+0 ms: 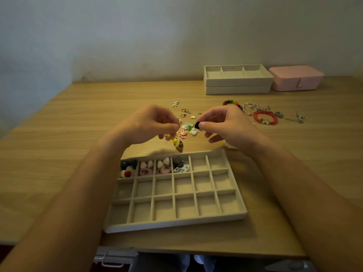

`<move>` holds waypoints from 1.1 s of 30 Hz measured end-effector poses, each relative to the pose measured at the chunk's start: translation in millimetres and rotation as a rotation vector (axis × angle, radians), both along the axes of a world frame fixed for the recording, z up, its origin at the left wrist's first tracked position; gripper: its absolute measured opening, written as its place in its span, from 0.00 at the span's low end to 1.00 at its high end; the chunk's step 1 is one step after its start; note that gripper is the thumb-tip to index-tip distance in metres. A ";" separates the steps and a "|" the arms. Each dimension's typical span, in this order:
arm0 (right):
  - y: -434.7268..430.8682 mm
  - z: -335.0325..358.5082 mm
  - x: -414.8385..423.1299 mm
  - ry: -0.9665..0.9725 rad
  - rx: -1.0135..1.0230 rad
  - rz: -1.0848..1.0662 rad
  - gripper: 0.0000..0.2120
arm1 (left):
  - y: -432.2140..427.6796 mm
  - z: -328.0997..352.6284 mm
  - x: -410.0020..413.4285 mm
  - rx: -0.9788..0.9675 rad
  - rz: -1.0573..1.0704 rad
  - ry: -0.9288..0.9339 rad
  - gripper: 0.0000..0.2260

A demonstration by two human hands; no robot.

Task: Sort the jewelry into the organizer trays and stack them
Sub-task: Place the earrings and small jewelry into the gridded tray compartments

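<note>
A beige grid tray (177, 218) lies in front of me; the four left cells of its far row hold earrings, and the other cells are bare. My left hand (149, 124) hovers above the tray's far edge and pinches a small piece I cannot make out. My right hand (225, 124) pinches a small black earring (197, 125) between thumb and forefinger. Below and between my hands lies a heap of loose earrings (183, 132), with a yellow one (175, 140) closest to the tray.
Two stacked beige trays (237, 83) stand at the back of the wooden table (59, 154), next to a pink jewelry box (296, 78). Bead bracelets, one of them red (265, 117), and chains (298, 117) lie at the right. The table's front edge is just behind the grid tray.
</note>
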State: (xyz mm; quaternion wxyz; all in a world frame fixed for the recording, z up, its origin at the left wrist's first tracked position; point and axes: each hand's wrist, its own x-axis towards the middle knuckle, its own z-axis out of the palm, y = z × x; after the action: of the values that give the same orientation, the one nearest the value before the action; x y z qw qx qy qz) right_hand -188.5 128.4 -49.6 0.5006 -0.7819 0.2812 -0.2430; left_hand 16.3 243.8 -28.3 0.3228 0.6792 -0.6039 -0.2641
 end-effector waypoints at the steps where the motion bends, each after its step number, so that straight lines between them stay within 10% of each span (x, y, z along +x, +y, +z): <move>1: 0.4 0.1 -0.2 -0.001 0.004 0.013 0.03 | -2.2 -0.3 -4.4 -0.018 -0.017 0.027 0.04; 33: 26.4 13.6 -25.4 0.363 -0.274 0.167 0.02 | 34.2 -21.3 -46.1 -0.030 0.162 -0.174 0.03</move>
State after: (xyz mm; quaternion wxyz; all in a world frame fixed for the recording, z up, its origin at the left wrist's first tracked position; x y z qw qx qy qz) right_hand -213.8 154.9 -35.9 0.3495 -0.8938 0.2656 -0.0920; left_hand -29.8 278.0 -49.6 0.2996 0.7413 -0.5766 -0.1682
